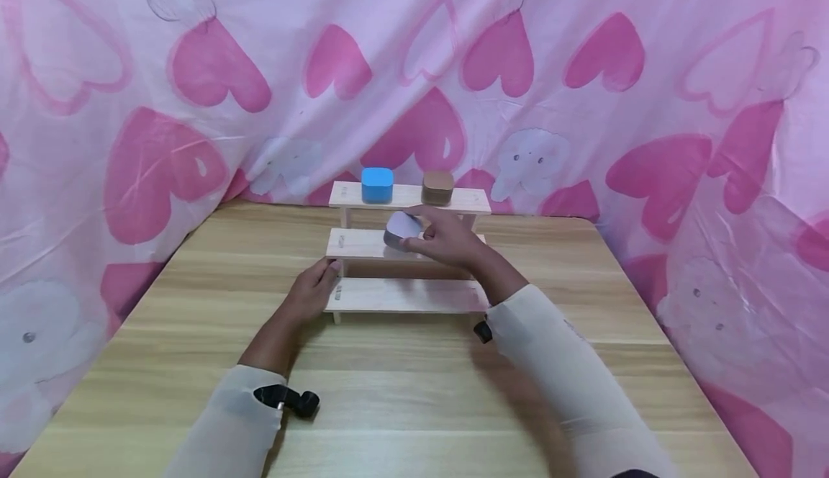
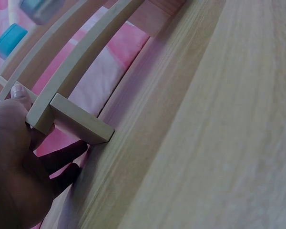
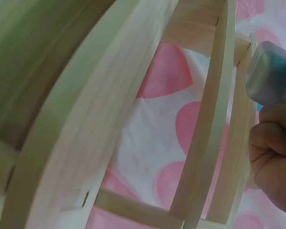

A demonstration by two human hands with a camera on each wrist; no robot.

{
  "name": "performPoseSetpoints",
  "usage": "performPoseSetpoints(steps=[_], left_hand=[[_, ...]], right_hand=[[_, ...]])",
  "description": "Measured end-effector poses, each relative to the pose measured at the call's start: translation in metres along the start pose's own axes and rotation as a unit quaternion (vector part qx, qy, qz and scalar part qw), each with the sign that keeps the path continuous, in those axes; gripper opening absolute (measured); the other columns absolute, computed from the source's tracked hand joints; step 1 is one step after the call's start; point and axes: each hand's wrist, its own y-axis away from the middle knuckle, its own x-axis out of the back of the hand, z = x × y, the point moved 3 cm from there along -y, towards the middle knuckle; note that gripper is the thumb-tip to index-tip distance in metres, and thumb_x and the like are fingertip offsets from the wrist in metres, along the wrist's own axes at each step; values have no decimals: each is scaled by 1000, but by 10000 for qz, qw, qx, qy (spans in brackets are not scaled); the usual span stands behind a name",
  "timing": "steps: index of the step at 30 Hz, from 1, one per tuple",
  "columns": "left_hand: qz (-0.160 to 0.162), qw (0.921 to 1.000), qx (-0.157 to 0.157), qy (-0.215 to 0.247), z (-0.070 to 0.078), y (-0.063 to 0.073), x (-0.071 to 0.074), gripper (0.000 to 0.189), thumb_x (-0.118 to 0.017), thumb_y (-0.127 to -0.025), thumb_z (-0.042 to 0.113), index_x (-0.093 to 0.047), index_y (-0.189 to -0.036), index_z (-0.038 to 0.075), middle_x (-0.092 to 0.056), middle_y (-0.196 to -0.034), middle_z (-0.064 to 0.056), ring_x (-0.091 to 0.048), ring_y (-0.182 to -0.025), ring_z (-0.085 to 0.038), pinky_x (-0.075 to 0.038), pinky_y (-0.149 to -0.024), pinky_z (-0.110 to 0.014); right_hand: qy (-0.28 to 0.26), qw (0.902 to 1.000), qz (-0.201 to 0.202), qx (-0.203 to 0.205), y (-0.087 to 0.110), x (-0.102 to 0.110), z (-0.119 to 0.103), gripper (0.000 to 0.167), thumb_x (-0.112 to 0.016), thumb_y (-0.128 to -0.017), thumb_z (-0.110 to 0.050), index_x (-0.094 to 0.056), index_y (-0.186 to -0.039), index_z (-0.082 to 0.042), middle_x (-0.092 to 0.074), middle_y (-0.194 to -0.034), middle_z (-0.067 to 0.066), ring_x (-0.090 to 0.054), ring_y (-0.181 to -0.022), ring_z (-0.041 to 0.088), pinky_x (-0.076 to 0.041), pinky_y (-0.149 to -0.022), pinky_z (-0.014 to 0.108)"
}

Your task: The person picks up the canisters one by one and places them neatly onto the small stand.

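Observation:
A three-step wooden stand (image 1: 404,295) sits on the table. My left hand (image 1: 311,294) grips its left end near the lower and middle steps; in the left wrist view the thumb (image 2: 21,93) lies over the wood while other fingers reach below. Between thumb and fingers, my right hand (image 1: 452,239) pinches a small grey rounded box (image 1: 401,229) over the middle step. In the right wrist view, the grey box (image 3: 269,74) is held up beside the steps. On the top step rest a blue rounded box (image 1: 377,186) and, to its right, a brown one (image 1: 437,188).
The wood-grain table (image 1: 414,391) extends around the stand. Behind it and along both sides hangs a pink curtain (image 1: 414,68) with hearts and elephants, close to the table's back edge. A black strap with a small device (image 1: 288,399) is on the left wrist.

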Motion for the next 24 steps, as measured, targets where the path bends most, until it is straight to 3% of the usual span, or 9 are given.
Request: performPoseSetpoints(steps=[4, 10, 18, 24], left_hand=[[65, 10000, 17, -21, -1, 0, 1, 58, -32, -120, 49, -52, -158, 11, -49, -168, -23, -40, -160, -47, -33, -131, -65], [53, 10000, -31, -2, 1, -1, 0, 57, -32, -120, 48, -52, -159, 11, -47, -169, -22, -39, -161, -47, -31, -132, -64], [96, 9999, -34, 64, -2, -1, 0, 55, -34, -120, 49, -58, -149, 9, -55, -161, -22, -46, -155, -46, -37, -128, -65], [132, 9999, -55, 76, 0, -1, 0, 53, -35, -119, 50, -61, -141, 9, -61, -153, -22, -52, -148, -43, -41, -125, -63]], right_hand=[[-70, 9995, -289, 91, -9, -7, -6, 65, -81, -98, -33, -59, -157, -21, -70, -133, 5, -63, -83, 23, -53, -69, 30], [26, 9976, -539, 429, -24, -13, -14, 64, -79, -100, -28, -56, -159, -20, -71, -124, 5, -58, -73, 18, -51, -68, 30], [11, 9942, -855, 653, -40, -21, -21, 68, -80, -99, -24, -54, -161, -16, -68, -141, 9, -67, -98, 24, -60, -85, 34], [283, 9922, -1015, 674, -47, -25, -20, 69, -78, -98, -25, -54, -161, -16, -68, -142, 9, -68, -108, 26, -60, -95, 39]])
